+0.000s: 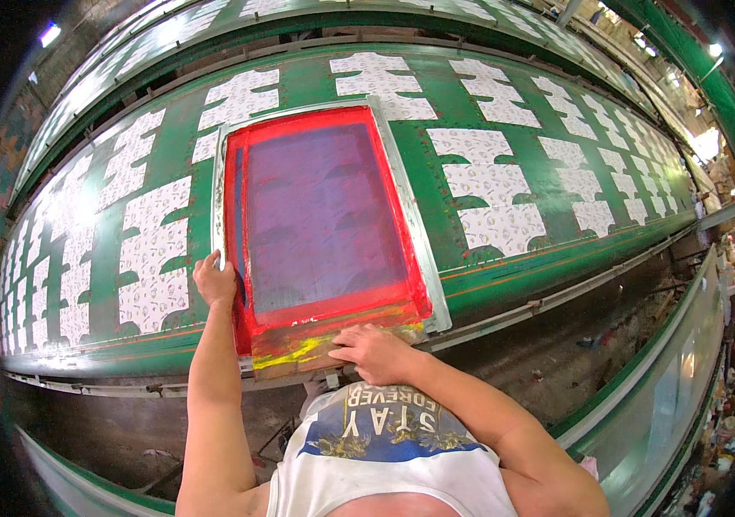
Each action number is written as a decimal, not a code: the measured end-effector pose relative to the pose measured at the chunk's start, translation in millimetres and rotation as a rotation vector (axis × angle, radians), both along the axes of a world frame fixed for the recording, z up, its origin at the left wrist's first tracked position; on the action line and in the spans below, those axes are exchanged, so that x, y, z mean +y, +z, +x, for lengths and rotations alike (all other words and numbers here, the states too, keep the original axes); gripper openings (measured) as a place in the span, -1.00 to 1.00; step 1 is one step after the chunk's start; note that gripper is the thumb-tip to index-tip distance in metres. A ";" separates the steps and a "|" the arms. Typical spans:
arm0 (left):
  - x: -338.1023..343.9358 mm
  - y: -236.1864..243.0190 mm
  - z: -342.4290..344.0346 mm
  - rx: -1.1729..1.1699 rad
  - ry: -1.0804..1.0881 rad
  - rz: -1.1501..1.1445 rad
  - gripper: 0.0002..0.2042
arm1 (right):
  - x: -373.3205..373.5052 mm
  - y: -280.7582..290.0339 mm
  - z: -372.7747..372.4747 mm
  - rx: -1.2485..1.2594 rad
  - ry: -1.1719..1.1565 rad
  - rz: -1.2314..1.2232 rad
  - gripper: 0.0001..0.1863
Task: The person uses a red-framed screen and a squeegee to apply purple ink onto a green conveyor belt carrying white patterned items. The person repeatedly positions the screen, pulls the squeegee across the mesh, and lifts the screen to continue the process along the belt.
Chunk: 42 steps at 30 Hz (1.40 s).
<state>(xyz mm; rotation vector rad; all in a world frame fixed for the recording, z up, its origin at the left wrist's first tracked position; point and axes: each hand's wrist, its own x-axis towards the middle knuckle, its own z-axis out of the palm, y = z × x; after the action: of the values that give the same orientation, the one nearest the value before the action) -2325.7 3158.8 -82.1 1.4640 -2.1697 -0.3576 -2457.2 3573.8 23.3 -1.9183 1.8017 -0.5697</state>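
A screen-printing screen (311, 211) with a silver metal frame, red border and purple mesh lies on the long green table (490, 280). My left hand (217, 277) has its fingers wrapped round the left side of the frame. My right hand (367, 351) rests on a paint-smeared board (294, 351) at the screen's near end, fingers apart and slightly bent. White printed fabric pieces (154, 258) lie in rows on either side of the screen, and their shapes show faintly through the mesh.
A second long table (139, 47) with similar pieces runs beyond this one. A green beam (703, 73) crosses at upper right. Behind my body are a dark floor (117, 422) and another panelled table edge (643, 431). A metal rail (505, 323) runs along the near edge.
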 end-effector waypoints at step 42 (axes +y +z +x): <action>2.5 25.2 -34.9 0.376 -0.101 0.075 -0.82 | 66.1 14.0 -206.8 -0.374 -1.236 -0.183 -0.57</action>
<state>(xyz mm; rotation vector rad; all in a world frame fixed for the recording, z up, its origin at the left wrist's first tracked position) -2360.6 3161.4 -56.8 1.2117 -1.9449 -0.6975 -2664.0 3640.0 37.4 -0.4694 2.5289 -1.3745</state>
